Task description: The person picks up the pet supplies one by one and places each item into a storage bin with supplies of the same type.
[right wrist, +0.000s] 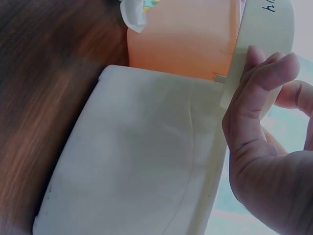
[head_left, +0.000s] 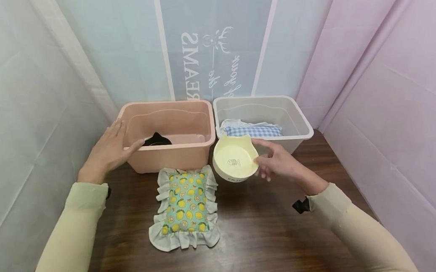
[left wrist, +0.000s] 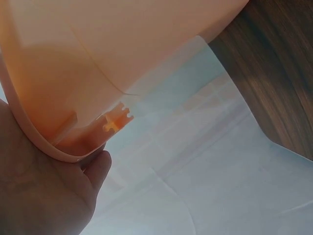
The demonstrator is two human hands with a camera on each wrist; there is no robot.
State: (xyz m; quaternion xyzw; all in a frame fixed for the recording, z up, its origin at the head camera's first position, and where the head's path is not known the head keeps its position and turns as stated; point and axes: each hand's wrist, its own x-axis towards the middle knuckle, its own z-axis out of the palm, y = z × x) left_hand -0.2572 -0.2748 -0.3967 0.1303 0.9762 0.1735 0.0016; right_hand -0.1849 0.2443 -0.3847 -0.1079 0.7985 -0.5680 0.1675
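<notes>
The right hand (head_left: 278,159) pinches the right edge of a pale yellow cat-eared pet bowl (head_left: 234,156), with a fish-bone drawing inside. The bowl is tilted in the air, just in front of the grey bin's near wall. In the right wrist view the bowl's side (right wrist: 266,29) shows dark lettering beside the curled fingers (right wrist: 274,73). The left hand (head_left: 109,150) rests on the near left corner of the pink bin (head_left: 170,156), fingers along the left rim and thumb stretched over the front. A black object with a pointed tip (head_left: 157,139) lies in that bin, partly hidden.
The grey bin (head_left: 294,139) stands right of the pink one and holds a blue checked, white-edged cloth item (head_left: 253,130). A ruffled lemon-print cushion (head_left: 186,203) lies on the dark wooden table (head_left: 248,243) before the pink bin. Fabric walls enclose the sides and back.
</notes>
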